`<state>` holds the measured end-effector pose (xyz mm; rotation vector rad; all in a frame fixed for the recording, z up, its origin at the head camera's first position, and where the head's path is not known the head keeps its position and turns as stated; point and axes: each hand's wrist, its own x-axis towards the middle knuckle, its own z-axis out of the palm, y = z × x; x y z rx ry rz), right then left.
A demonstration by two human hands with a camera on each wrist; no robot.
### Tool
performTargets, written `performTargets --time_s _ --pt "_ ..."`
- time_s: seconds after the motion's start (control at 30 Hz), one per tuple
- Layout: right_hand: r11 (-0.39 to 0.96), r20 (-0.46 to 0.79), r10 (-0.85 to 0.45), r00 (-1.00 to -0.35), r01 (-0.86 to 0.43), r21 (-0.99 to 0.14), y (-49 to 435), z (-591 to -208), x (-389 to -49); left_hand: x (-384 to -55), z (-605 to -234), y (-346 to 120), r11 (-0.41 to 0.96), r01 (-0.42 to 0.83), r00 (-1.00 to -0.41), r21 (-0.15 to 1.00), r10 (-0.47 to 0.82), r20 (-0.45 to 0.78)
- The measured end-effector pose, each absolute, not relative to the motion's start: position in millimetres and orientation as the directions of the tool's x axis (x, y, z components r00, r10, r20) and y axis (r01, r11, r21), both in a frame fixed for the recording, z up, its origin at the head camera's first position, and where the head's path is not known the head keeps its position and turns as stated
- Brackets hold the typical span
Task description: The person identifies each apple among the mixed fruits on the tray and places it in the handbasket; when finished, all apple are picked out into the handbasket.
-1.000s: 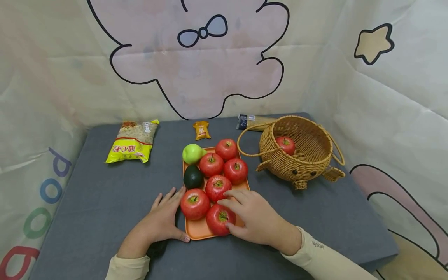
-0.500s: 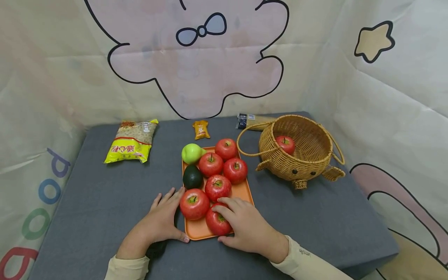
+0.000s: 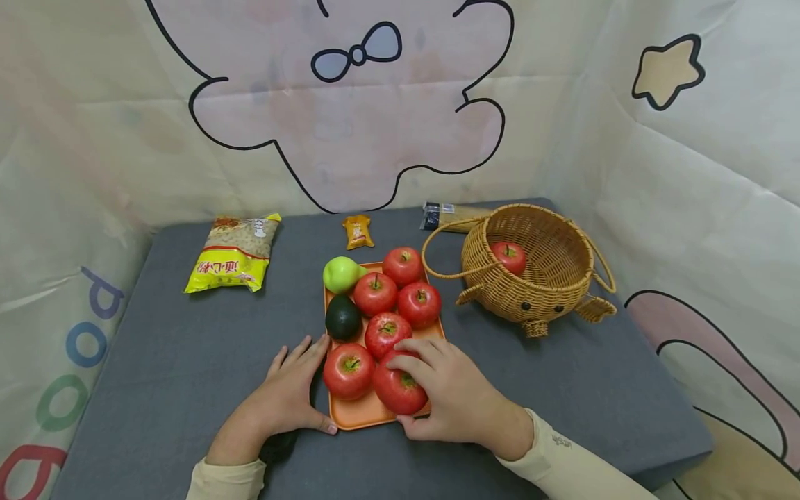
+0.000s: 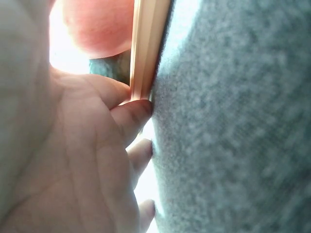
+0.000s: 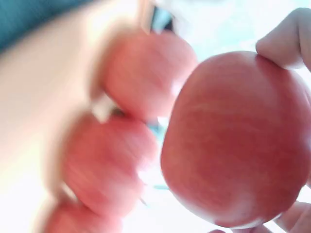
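My right hand (image 3: 459, 392) grips a red apple (image 3: 397, 389) above the near right part of the orange tray (image 3: 357, 415). In the right wrist view that apple (image 5: 235, 141) sits between the thumb and fingers, apart from the tray floor. My left hand (image 3: 290, 389) rests against the tray's left edge, fingers extended and the thumb by the near corner; in the left wrist view its fingertips touch the tray's side (image 4: 145, 53). Several other red apples, such as one at the near left (image 3: 348, 371), lie in the tray with a dark green avocado (image 3: 343, 317) and a green pear-like fruit (image 3: 341, 275).
A wicker basket (image 3: 500, 295) with animal features stands to the right, one red apple (image 3: 509, 257) inside. Behind it lies a clear pack of noodle-like sticks (image 3: 459, 217). A yellow pasta bag (image 3: 234, 253) and a small orange packet (image 3: 358, 231) are at the back of the grey table (image 3: 187, 361).
My right hand has closed round the near right apple and raised it slightly, shifting it to the right. The left hand stays at the tray's edge.
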<state>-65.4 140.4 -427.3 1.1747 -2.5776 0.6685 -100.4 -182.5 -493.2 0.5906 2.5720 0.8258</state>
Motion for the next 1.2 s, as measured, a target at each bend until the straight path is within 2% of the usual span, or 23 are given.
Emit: performTargets --time_s 0.2,0.3,0.37,0.43,0.63,0.77,1.0,1.2 --pt "0.608 0.507 -0.610 -0.609 -0.770 -0.193 168 -370 -86 -101 -493 -183 0.742 0.261 -0.844 0.618 0.486 -0.227" --pt "0.653 0.552 -0.569 -0.610 -0.743 -0.147 190 -339 -99 -101 -493 -183 0.740 0.262 -0.844 0.619 0.487 -0.225" --pt "0.699 0.559 -0.527 -0.640 -0.701 -0.144 207 -320 -109 -100 -493 -184 0.738 0.264 -0.845 0.621 0.488 -0.221" --pt "0.755 0.537 -0.472 -0.699 -0.635 -0.163 224 -302 -120 -99 -493 -184 0.736 0.265 -0.847 0.623 0.487 -0.215" --pt "0.872 0.336 -0.324 -0.884 -0.417 -0.257 269 -271 -161 -98 -494 -185 0.729 0.272 -0.848 0.628 0.491 -0.202" --pt "0.910 0.155 -0.261 -0.953 -0.296 -0.289 292 -268 -189 -98 -495 -186 0.730 0.266 -0.842 0.630 0.494 -0.217" --pt "0.966 -0.094 -0.186 -0.978 -0.164 -0.202 320 -290 -230 -97 -493 -185 0.729 0.260 -0.843 0.633 0.491 -0.220" --pt "0.982 -0.207 -0.178 -0.962 -0.160 -0.102 330 -315 -245 -98 -492 -184 0.732 0.269 -0.842 0.625 0.494 -0.216"
